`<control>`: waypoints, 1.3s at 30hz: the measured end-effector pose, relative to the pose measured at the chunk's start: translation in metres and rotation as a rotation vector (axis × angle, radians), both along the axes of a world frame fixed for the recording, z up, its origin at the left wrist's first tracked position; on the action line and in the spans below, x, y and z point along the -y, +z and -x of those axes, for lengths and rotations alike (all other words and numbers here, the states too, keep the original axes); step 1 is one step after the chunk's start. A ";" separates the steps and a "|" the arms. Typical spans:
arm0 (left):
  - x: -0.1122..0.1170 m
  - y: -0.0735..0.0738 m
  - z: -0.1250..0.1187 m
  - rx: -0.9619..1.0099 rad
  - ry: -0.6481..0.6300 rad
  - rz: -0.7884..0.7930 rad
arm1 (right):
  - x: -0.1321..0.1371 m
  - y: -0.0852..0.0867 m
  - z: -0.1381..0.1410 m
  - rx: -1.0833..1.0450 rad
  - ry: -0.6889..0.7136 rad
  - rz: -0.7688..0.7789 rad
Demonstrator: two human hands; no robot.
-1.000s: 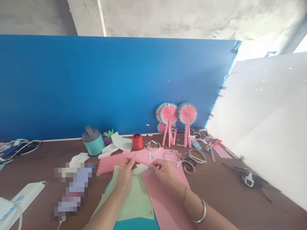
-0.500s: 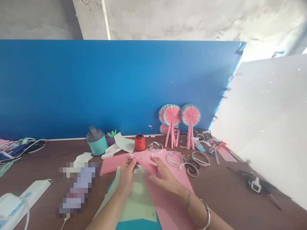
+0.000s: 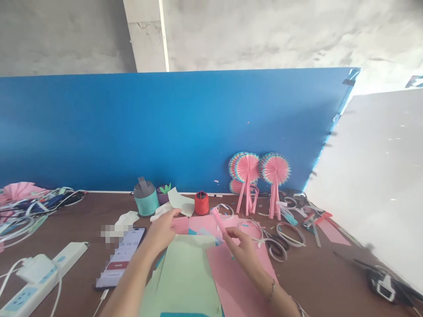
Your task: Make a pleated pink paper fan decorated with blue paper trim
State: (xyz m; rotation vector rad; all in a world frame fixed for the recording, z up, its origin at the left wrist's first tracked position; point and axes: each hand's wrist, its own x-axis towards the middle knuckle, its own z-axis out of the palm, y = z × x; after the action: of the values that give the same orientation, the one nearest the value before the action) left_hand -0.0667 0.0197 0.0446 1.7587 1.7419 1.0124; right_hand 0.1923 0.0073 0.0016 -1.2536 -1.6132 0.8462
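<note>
My left hand (image 3: 163, 229) reaches over a piece of accordion-pleated pink paper (image 3: 180, 224), its visible fingers apart; hand and wrist hide the paper's left part. My right hand (image 3: 243, 251) has its fingers closed on a narrow folded pink paper strip (image 3: 218, 220), which points up and away to the left. Beneath my hands lie pale green paper sheets (image 3: 187, 273) and a pink paper sheet (image 3: 239, 277). Teal paper (image 3: 183, 314) shows at the near edge of the green sheets.
Pink paper fans (image 3: 276, 169) lean against the blue panel (image 3: 148, 132). Right of my hands are scissors (image 3: 277, 246) and rolled tape strips (image 3: 291, 233). A red thread spool (image 3: 201, 203), teal container (image 3: 146, 200), phone (image 3: 122, 259) and power strip (image 3: 42, 279) stand or lie around.
My hands have come apart. The left moved left to the pleated paper, while the right keeps the folded strip, now raised. The view has shifted, so objects sit farther right.
</note>
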 end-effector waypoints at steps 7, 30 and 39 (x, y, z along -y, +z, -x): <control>-0.014 -0.006 0.031 -0.395 -0.181 0.125 | -0.005 -0.004 -0.002 -0.024 0.037 0.020; 0.009 0.013 -0.056 0.601 0.068 0.025 | 0.003 0.010 0.001 -0.625 0.235 0.253; 0.021 -0.057 -0.097 0.788 0.003 0.113 | 0.014 0.011 0.007 -0.720 0.391 0.487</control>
State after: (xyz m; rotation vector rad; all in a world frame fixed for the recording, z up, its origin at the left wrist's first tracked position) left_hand 0.0306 -0.0014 -0.0123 1.0559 1.2537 1.3366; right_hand 0.1852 -0.0065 0.0130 -0.7798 -1.0896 1.7785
